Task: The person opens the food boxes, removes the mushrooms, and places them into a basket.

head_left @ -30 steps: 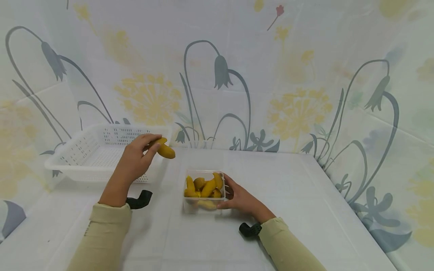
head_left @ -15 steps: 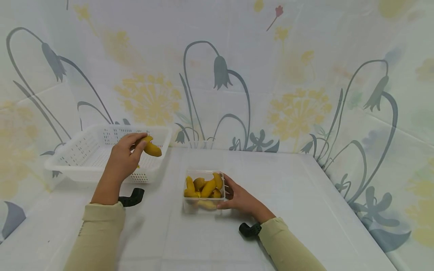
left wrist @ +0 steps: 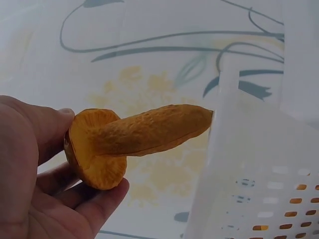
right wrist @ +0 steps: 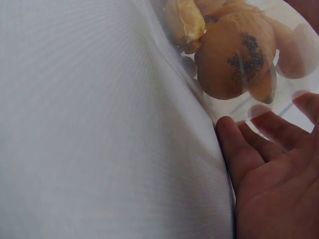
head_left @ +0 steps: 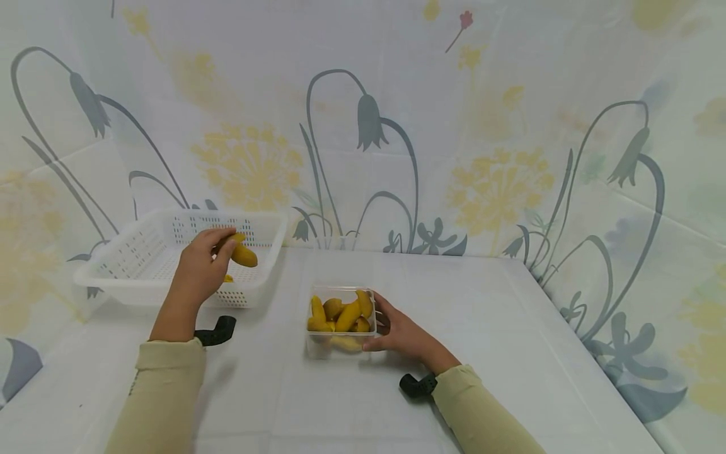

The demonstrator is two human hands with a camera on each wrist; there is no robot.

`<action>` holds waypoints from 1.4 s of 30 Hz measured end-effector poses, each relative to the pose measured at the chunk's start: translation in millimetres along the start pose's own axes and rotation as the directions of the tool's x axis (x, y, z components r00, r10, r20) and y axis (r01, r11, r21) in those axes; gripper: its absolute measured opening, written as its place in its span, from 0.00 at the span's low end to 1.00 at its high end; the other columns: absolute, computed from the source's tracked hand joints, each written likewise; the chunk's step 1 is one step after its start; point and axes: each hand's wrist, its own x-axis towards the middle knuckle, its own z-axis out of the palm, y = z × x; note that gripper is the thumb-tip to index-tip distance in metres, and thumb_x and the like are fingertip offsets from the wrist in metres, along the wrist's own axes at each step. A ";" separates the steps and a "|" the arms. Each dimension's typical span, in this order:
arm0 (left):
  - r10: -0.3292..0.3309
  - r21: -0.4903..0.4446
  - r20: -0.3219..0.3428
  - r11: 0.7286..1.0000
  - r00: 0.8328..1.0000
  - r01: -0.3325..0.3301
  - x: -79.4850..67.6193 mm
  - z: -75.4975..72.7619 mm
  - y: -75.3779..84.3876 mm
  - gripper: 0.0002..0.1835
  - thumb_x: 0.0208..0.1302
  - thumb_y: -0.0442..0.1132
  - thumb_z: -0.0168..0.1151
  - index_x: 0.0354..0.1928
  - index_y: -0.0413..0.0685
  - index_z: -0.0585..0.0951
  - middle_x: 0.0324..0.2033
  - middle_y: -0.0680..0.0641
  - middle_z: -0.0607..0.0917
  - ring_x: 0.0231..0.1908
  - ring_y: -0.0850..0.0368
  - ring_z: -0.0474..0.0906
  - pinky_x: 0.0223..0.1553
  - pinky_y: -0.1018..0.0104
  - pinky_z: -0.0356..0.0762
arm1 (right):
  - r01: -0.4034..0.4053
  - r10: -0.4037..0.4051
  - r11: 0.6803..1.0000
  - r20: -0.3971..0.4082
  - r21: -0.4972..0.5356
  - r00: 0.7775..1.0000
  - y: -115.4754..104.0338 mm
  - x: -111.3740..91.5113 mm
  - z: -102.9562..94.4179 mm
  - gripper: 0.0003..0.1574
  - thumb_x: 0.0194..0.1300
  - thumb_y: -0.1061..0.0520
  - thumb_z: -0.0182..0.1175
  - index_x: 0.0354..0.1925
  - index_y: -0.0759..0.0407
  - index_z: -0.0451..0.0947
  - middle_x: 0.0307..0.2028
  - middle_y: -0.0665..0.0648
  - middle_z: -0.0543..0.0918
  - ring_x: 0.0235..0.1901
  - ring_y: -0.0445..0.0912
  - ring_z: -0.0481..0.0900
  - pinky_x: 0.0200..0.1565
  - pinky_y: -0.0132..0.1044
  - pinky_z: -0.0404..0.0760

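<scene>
A: Where do we find the left hand (head_left: 201, 265)?

B: Left of and behind the clear box (head_left: 315, 347), raised at the white basket (head_left: 125, 290). We see its fingers pinching a yellow mushroom (left wrist: 149, 130) by the gilled cap, thumb on one side, the stem pointing away from the palm. From the left wrist, the stem's tip meets the basket's rim in our line of sight; whether they touch, we cannot tell.

A: And the right hand (head_left: 399, 331)?

B: At the right side of the clear box, fingers against its wall, thumb at the front corner, gripping it on the white counter (head_left: 482, 302).

A: What do we see within the clear box?

B: A heap of mushrooms (head_left: 347, 315), some pressed near the wall; from the right wrist, we spot a dark patch on one rounded cap.

A: And farther from the clear box?

B: Behind it we have a flower-printed backdrop (head_left: 505, 94). To its left, a bit of yellow shows in the basket beside the left hand.
</scene>
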 end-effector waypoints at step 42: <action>-0.044 0.131 0.138 0.991 0.989 0.026 5.5 27.9 -22.8 0.22 0.74 0.43 0.49 0.64 0.37 0.72 0.62 0.33 0.72 0.59 0.34 0.70 0.59 0.41 0.71 | 0.019 -0.019 1.000 0.003 -0.009 1.000 3.6 2.3 -0.6 0.70 0.50 0.46 0.75 0.77 0.38 0.39 0.76 0.51 0.52 0.73 0.51 0.58 0.69 0.46 0.65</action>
